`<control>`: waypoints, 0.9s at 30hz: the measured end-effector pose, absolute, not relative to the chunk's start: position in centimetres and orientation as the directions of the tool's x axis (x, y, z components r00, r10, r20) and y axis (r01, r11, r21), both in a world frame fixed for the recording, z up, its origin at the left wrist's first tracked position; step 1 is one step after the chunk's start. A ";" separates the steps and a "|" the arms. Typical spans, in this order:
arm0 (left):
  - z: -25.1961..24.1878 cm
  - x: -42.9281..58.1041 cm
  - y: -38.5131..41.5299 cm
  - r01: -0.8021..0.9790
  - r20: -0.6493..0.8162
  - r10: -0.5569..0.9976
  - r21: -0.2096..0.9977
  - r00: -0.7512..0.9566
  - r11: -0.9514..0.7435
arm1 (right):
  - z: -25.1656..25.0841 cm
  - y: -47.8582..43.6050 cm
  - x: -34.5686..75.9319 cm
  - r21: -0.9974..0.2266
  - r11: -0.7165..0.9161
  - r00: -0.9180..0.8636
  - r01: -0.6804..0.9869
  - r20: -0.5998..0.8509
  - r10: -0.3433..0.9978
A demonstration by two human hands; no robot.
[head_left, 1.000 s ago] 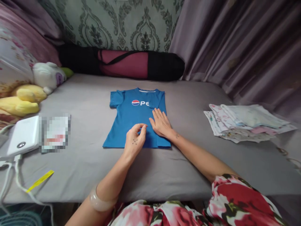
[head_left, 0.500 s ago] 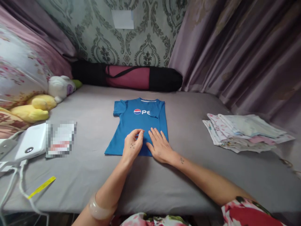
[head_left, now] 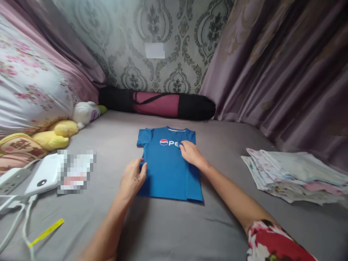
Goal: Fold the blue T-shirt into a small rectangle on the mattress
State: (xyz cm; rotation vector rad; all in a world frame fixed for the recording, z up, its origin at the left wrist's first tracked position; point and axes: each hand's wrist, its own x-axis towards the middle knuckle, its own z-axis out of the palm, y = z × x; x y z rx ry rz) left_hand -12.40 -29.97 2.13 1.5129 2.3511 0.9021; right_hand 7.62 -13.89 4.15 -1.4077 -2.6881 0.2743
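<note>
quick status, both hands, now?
Left hand: open, fingers on the blue T-shirt's left edge.
Right hand: open, flat on the shirt by the logo.

home bedroom, bed (head_left: 174, 228), curtains (head_left: 285, 72), plush toys (head_left: 67, 125)

I am seeing open grey bedsheet (head_left: 168, 228) lying around the blue shirt (head_left: 165, 170), folded clothes (head_left: 293, 174) crowding right, power bank (head_left: 45, 174) blocking left

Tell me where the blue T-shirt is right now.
In the head view the blue T-shirt lies flat mid-frame on the grey bed, between the left hand at its left edge and the right hand on its chest.
</note>
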 end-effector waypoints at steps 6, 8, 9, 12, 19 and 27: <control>0.7 -13.8 -30.2 0.803 0.100 0.853 0.406 -0.513 0.436 | 1.9 -6.2 5.5 -0.209 0.359 -0.360 0.910 0.035 0.932; 0.7 -13.7 -30.3 0.798 0.062 0.851 0.390 -0.521 0.460 | 1.1 -4.9 4.9 -0.202 0.343 -0.346 0.917 0.023 0.938; 0.8 -13.7 -30.4 0.792 0.040 0.850 0.390 -0.525 0.470 | 0.7 -4.5 4.7 -0.197 0.339 -0.341 0.920 0.026 0.940; 1.2 -13.7 -30.6 0.769 -0.029 0.846 0.400 -0.532 0.498 | -0.1 -3.9 4.5 -0.177 0.340 -0.335 0.924 0.054 0.941; 2.3 -13.7 -30.9 0.736 -0.131 0.834 0.412 -0.536 0.537 | -0.3 -2.9 3.5 -0.144 0.349 -0.346 0.926 0.044 0.937; 4.0 -13.3 -31.1 0.700 -0.210 0.808 0.411 -0.550 0.584 | 1.1 -5.1 -3.1 -0.202 0.654 -0.669 0.729 -0.008 0.743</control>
